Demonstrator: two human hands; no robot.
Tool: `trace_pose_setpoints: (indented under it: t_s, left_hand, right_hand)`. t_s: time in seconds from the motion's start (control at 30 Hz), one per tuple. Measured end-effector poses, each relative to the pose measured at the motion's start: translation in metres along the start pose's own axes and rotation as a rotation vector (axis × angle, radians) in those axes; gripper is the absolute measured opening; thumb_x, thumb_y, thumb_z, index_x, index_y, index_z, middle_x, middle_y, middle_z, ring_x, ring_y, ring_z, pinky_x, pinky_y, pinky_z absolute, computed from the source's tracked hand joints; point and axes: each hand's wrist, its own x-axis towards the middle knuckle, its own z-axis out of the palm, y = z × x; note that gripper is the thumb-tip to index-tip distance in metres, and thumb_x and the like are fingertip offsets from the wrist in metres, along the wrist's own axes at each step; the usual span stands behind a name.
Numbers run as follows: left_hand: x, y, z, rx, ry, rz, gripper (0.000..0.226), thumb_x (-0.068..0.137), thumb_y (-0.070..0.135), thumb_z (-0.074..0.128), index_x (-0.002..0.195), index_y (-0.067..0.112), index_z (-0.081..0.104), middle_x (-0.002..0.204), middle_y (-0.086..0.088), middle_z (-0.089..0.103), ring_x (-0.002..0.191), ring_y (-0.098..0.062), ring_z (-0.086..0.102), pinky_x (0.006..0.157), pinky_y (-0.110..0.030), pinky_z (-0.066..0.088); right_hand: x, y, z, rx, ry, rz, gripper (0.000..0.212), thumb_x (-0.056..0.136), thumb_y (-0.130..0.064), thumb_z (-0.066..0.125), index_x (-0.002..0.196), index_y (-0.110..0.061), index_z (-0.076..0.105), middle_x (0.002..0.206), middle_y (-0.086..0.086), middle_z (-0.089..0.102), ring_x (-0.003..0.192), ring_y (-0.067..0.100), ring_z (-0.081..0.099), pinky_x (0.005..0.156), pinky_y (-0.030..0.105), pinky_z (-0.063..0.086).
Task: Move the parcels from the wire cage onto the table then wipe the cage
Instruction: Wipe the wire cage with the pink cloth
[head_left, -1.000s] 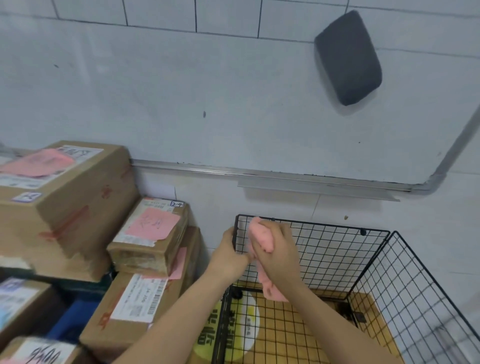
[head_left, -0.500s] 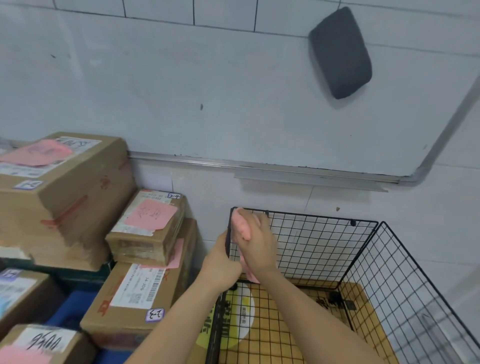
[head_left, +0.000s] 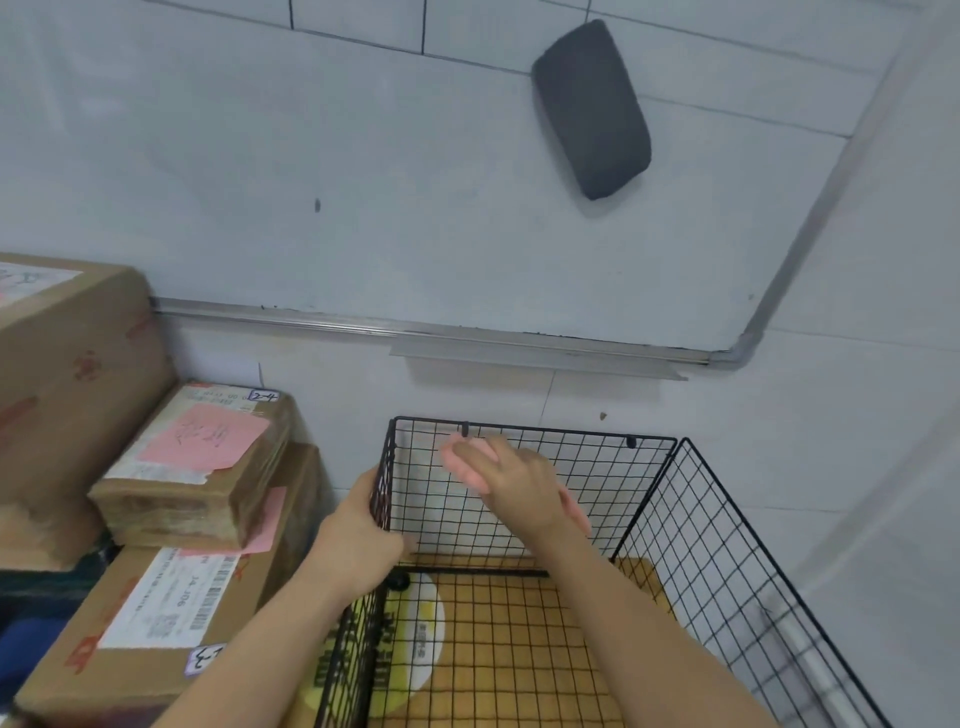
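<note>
The black wire-grid cage (head_left: 727, 545), thin rods welded in small squares, stands open-topped below a white tiled wall. The left hand (head_left: 358, 540) grips its left panel near the back corner, fingers curled round the wire. The right hand (head_left: 519, 483) is closed around a soft, bunched pink cloth (head_left: 467, 467), pressing it on the inside of the back mesh near the top rim. Taped brown cardboard parcels (head_left: 202, 467) bearing white labels and pink slips are stacked just left of the cage. Above hangs a smooth metal-framed whiteboard (head_left: 363, 182) with a dark grey felt eraser (head_left: 592, 109) stuck on it.
</note>
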Motion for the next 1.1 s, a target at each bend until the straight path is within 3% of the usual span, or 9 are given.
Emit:
trace_pose_setpoints:
  t_s: [0.1, 0.2, 0.37, 0.53, 0.63, 0.7, 0.83, 0.93, 1.1]
  left_hand:
    - [-0.002, 0.002, 0.000, 0.005, -0.013, -0.021, 0.080, 0.079, 0.006, 0.070, 0.146, 0.024, 0.029, 0.125, 0.000, 0.056, 0.113, -0.018, 0.053, 0.099, -0.031, 0.039]
    - [-0.002, 0.001, -0.002, -0.001, -0.027, -0.020, 0.081, 0.079, 0.007, 0.070, 0.146, 0.025, 0.028, 0.116, 0.004, 0.055, 0.104, -0.014, 0.051, 0.096, -0.028, 0.039]
    - [-0.007, 0.006, -0.001, 0.013, -0.039, -0.008, 0.081, 0.083, 0.006, 0.067, 0.148, 0.026, 0.023, 0.129, 0.002, 0.054, 0.098, -0.007, 0.046, 0.088, -0.021, 0.036]
    - [-0.007, 0.004, -0.001, 0.001, -0.033, -0.015, 0.078, 0.084, 0.006, 0.065, 0.147, 0.026, 0.025, 0.106, 0.008, 0.051, 0.096, -0.011, 0.051, 0.087, -0.024, 0.039]
    - [-0.005, 0.004, 0.000, 0.009, -0.028, -0.023, 0.079, 0.083, 0.008, 0.066, 0.147, 0.027, 0.024, 0.118, 0.003, 0.055, 0.097, -0.012, 0.049, 0.092, -0.028, 0.040]
    - [-0.003, 0.004, 0.001, 0.008, -0.024, -0.022, 0.080, 0.083, 0.007, 0.066, 0.147, 0.027, 0.023, 0.117, 0.003, 0.054, 0.094, -0.011, 0.051, 0.087, -0.025, 0.041]
    - [-0.001, 0.001, 0.001, -0.006, -0.022, -0.026, 0.081, 0.082, 0.006, 0.066, 0.147, 0.028, 0.023, 0.118, 0.003, 0.055, 0.092, -0.010, 0.052, 0.081, -0.021, 0.039]
    - [0.000, 0.000, 0.001, -0.016, -0.019, -0.027, 0.082, 0.082, 0.007, 0.068, 0.147, 0.028, 0.024, 0.128, 0.001, 0.055, 0.099, -0.012, 0.050, 0.088, -0.025, 0.037]
    - [0.005, -0.007, 0.003, 0.008, -0.004, -0.018, 0.085, 0.079, 0.012, 0.070, 0.148, 0.027, 0.023, 0.137, -0.004, 0.051, 0.104, -0.015, 0.052, 0.088, -0.026, 0.039]
  right_hand:
    - [-0.010, 0.014, -0.005, 0.012, -0.005, 0.075, 0.045, 0.073, -0.006, 0.071, 0.112, -0.026, 0.065, 0.091, 0.002, 0.067, 0.054, 0.012, 0.058, 0.041, 0.023, 0.048]
    - [-0.026, 0.025, -0.012, 0.042, -0.009, 0.211, 0.047, 0.074, -0.006, 0.075, 0.114, -0.024, 0.059, 0.097, 0.006, 0.065, 0.064, 0.014, 0.063, 0.044, 0.022, 0.051]
    - [-0.054, 0.048, -0.027, 0.069, 0.051, 0.487, 0.035, 0.081, -0.017, 0.076, 0.111, -0.019, 0.057, 0.100, 0.008, 0.063, 0.067, 0.017, 0.064, 0.042, 0.024, 0.051]
    - [-0.084, 0.071, -0.036, 0.220, 0.173, 0.880, 0.031, 0.089, -0.021, 0.065, 0.119, -0.015, 0.058, 0.114, 0.010, 0.059, 0.078, 0.014, 0.053, 0.055, 0.021, 0.041]
    - [-0.092, 0.079, -0.039, 0.288, 0.251, 1.050, 0.036, 0.086, -0.012, 0.063, 0.121, -0.018, 0.056, 0.114, 0.009, 0.059, 0.083, 0.016, 0.053, 0.066, 0.028, 0.041]
    - [-0.087, 0.074, -0.037, 0.356, 0.321, 1.134, 0.033, 0.088, -0.012, 0.058, 0.120, -0.018, 0.056, 0.112, 0.007, 0.060, 0.086, 0.015, 0.053, 0.068, 0.030, 0.044]
    - [-0.076, 0.030, -0.021, 0.563, 0.327, 1.172, 0.029, 0.087, -0.017, 0.056, 0.115, -0.026, 0.055, 0.109, -0.005, 0.058, 0.092, 0.007, 0.058, 0.076, 0.032, 0.055]
    - [-0.060, -0.021, -0.001, 0.655, 0.216, 1.070, 0.026, 0.089, -0.019, 0.057, 0.111, -0.031, 0.055, 0.107, -0.010, 0.058, 0.088, -0.003, 0.054, 0.075, 0.019, 0.050]
    - [-0.022, -0.084, 0.012, 0.915, 0.106, 1.000, 0.039, 0.080, -0.029, 0.073, 0.117, -0.029, 0.059, 0.115, -0.015, 0.055, 0.101, 0.001, 0.052, 0.072, 0.002, 0.037]
